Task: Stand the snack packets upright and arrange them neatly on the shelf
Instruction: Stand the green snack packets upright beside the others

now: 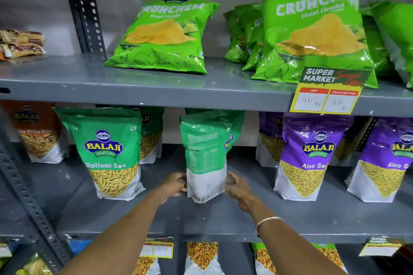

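Note:
A green and white Ratlami Sev packet (206, 158) stands upright on the middle shelf (223, 219), turned so its printed back faces me. My left hand (173, 185) grips its lower left edge and my right hand (237, 186) grips its lower right edge. Another Ratlami Sev packet (109, 154) stands upright to the left, front facing out, with one more (149, 138) behind it. Purple Aloo Sev packets (310, 158) stand upright to the right.
Green Crunchem chip bags (165, 35) lean on the upper shelf, with a yellow price tag (326, 96) on its edge. An orange packet (38, 134) stands far left. A perforated steel upright (29, 198) runs down the left. More packets fill the shelf below.

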The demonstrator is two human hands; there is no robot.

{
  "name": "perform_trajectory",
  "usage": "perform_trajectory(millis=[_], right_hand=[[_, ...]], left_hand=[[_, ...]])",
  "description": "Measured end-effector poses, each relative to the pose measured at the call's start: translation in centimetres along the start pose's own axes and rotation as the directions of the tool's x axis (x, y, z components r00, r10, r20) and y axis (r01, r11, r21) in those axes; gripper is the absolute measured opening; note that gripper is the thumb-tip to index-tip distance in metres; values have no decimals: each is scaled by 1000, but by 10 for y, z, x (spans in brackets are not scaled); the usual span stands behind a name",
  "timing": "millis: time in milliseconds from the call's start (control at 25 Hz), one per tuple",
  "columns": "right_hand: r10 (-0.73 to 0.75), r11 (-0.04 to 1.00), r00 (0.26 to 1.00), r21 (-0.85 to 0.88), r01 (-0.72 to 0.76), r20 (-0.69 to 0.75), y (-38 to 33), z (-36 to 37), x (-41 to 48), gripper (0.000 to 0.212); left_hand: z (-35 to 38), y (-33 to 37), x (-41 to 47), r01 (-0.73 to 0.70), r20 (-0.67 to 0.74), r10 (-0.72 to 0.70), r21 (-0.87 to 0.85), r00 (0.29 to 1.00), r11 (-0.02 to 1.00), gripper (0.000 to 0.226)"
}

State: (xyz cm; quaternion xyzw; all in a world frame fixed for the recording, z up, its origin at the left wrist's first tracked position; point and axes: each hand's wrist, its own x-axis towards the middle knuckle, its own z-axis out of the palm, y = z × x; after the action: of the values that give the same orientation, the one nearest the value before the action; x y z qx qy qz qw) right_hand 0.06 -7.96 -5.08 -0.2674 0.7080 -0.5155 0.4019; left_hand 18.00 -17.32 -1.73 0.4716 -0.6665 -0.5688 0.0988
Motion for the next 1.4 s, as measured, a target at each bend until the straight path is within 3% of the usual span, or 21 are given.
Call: perform_trajectory(millis=[80, 160, 280, 400, 480, 640, 800, 880, 960, 1080, 1160, 1240, 1400], right_hand=[[-13, 999, 999, 33, 11, 45, -1, 0, -4, 57], [-40, 998, 994, -47, 46, 105, -5, -1, -10, 57], [-31, 974, 973, -209, 81, 231, -12, -7, -15, 85], [-25, 983, 921, -157, 93, 388, -15, -5, -17, 98], [-17, 984, 936, -159, 77, 351, -11, -2, -13, 102], [-30, 983, 963, -166, 76, 268, -9, 3, -19, 80], [-128, 971, 972, -176, 164, 198, 0, -3, -4, 98], [-154, 956, 967, -216, 198, 205, -2, -11, -2, 86], [-151, 972, 964, -146, 185, 218, -13, -19, -10, 68], [-189, 977, 975, -82, 199, 118, -14, -29, 0, 54], [-207, 974, 976, -75, 212, 73, -14, -33, 4, 48], [-197, 979, 976, -33, 201, 95, -15, -35, 4, 52], [-228, 972, 949, -12, 236, 219, -17, -34, 0, 55]], left_hand=[[-2, -1, 2, 12, -39, -14, -43, 999, 999, 33], [-2, -1, 5, 34, -44, -40, -135, 998, 990, 32], [5, 2, 4, 55, 8, -54, -234, 998, 971, 40], [14, 3, 5, 43, -18, -48, -184, 999, 982, 61], [15, 8, 6, 30, -74, -44, -192, 996, 981, 68], [10, 19, 6, 1, -102, -23, -215, 995, 977, 70], [17, 22, 3, -44, -119, 13, -269, 993, 962, 61], [20, 23, 2, -46, -111, 23, -216, 994, 975, 60], [19, 20, 4, -65, -118, 39, -218, 992, 974, 60], [15, 16, 8, -94, -147, 68, -182, 987, 979, 39], [16, 11, 11, -131, -154, 111, -127, 982, 983, 43], [20, 8, 16, -158, -146, 149, -56, 978, 986, 61], [33, 1, 29, -155, -245, 175, 98, 954, 983, 60]])
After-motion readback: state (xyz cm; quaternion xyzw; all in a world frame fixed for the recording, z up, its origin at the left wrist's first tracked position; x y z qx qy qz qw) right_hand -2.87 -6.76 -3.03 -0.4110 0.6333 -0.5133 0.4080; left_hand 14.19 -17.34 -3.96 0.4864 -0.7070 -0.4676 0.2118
